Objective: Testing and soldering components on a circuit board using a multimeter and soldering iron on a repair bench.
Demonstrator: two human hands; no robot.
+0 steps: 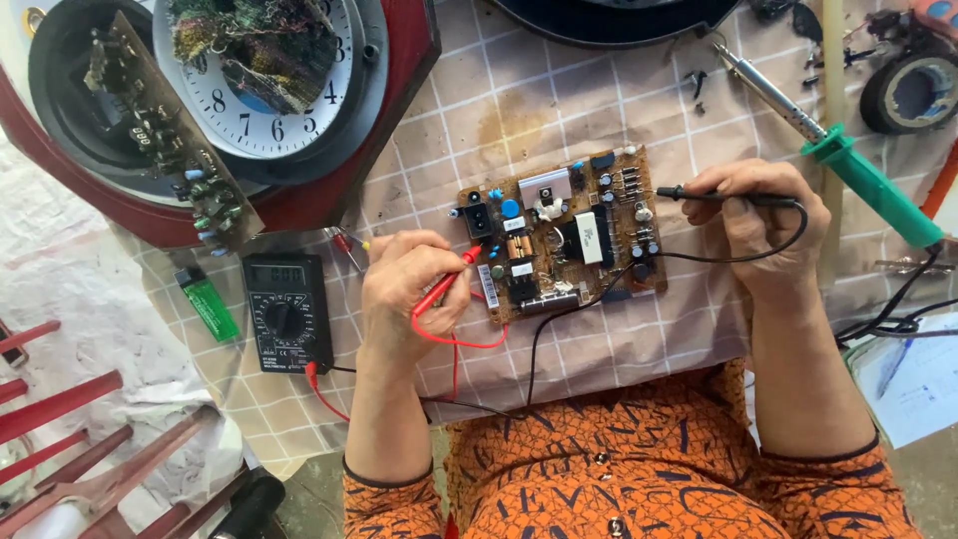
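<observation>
- The left hand [404, 284] pinches a red multimeter probe [444, 284], its tip touching the left edge of a brown circuit board [559, 235].
- The right hand [763, 215] grips a black probe [728, 198], its tip meeting the board's right edge.
- The board lies between both hands on a checked cloth [559, 110].
- A black multimeter [287, 311] sits left of the left hand, a green lighter [210, 302] beyond it.
- A green-handled soldering iron [828, 145] lies above the right hand.

A checked cloth [559, 100] is spread over the table; on it are laid a circuit board [559, 235], a multimeter [287, 311], a green lighter [210, 302], a soldering iron [828, 140] and a tape roll [913, 92].
</observation>
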